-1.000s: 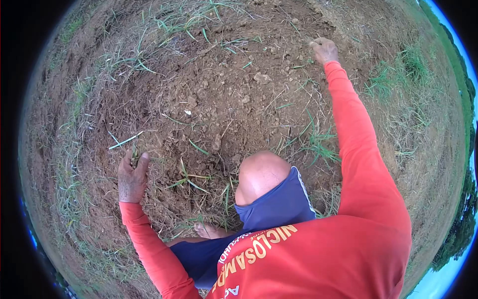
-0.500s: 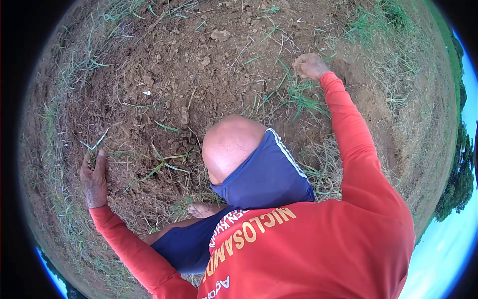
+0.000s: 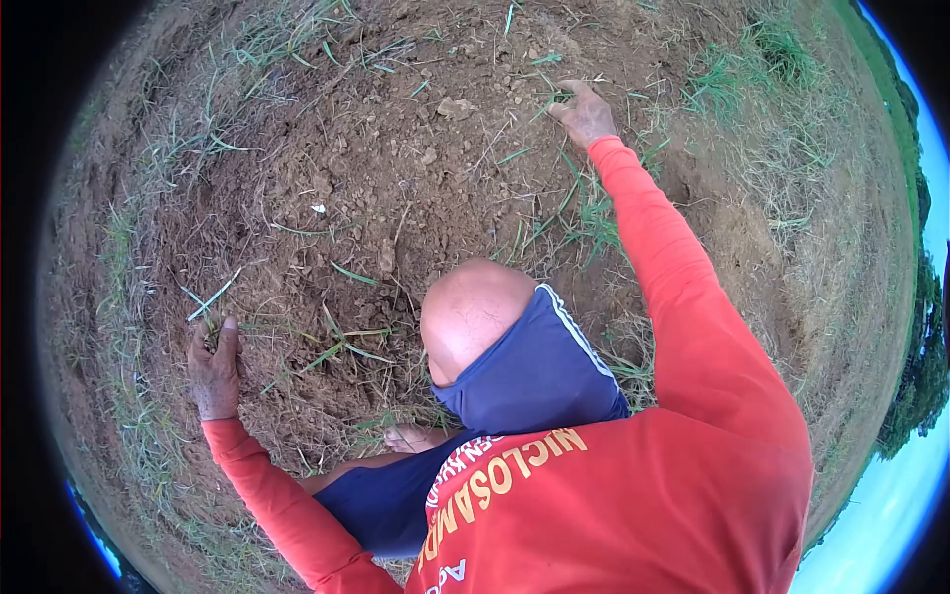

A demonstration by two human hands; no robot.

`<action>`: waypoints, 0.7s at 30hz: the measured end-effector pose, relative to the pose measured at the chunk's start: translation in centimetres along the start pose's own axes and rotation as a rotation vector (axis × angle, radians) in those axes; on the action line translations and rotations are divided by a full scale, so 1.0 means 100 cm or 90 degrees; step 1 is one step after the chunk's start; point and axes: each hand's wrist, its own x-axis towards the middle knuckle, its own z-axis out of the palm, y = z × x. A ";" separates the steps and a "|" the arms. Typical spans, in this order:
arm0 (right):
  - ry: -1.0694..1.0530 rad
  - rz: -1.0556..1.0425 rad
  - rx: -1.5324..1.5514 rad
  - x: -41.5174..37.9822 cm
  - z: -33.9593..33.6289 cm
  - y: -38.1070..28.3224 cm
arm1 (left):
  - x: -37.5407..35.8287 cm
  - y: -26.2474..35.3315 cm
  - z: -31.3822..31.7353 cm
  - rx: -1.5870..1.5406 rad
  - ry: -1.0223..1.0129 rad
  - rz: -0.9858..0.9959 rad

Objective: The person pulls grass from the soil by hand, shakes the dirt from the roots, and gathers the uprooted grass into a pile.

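Note:
My left hand (image 3: 214, 381) is low at the left, thumb and fingers closed around a small tuft of grass (image 3: 215, 295). Pale green blades of that tuft stick out past the fingertips and cross each other. My right hand (image 3: 586, 115) reaches far forward over the soil, thumb and forefinger apart. Just by its fingertips lies a thin green grass blade (image 3: 543, 110). Nothing shows in its grip. Closer to me than the right hand grows a green grass clump (image 3: 597, 223).
Bare brown soil (image 3: 386, 168) with clods and dry straw spreads ahead of my bent knee (image 3: 475, 317). A grass plant (image 3: 339, 342) grows between the left hand and the knee. A small white scrap (image 3: 318, 209) lies on the soil. Thicker grass (image 3: 782, 54) grows at the far right.
My right hand has moved forward and left, away from beside the green clump, and its fingers have parted. The left hand still holds its grass. The whole view has shifted slightly.

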 end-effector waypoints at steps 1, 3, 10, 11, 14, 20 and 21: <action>-0.008 -0.014 -0.024 0.005 0.002 -0.006 | -0.002 0.001 0.000 -0.007 0.004 -0.002; -0.009 -0.021 -0.047 0.010 0.003 -0.005 | -0.005 -0.002 -0.004 -0.005 0.021 -0.006; 0.088 -0.028 0.042 0.014 -0.007 0.004 | -0.012 0.000 -0.005 0.012 0.051 -0.033; 0.096 -0.031 0.013 0.013 -0.013 0.004 | -0.012 0.000 -0.004 0.001 0.049 -0.037; 0.116 -0.011 0.082 0.010 -0.024 0.012 | -0.011 0.004 -0.002 0.053 0.081 -0.023; 0.022 0.091 0.315 0.010 -0.079 -0.027 | -0.002 0.001 0.001 0.013 0.024 -0.006; -0.003 0.098 0.357 0.011 -0.082 -0.028 | -0.002 0.006 0.005 0.008 0.025 -0.004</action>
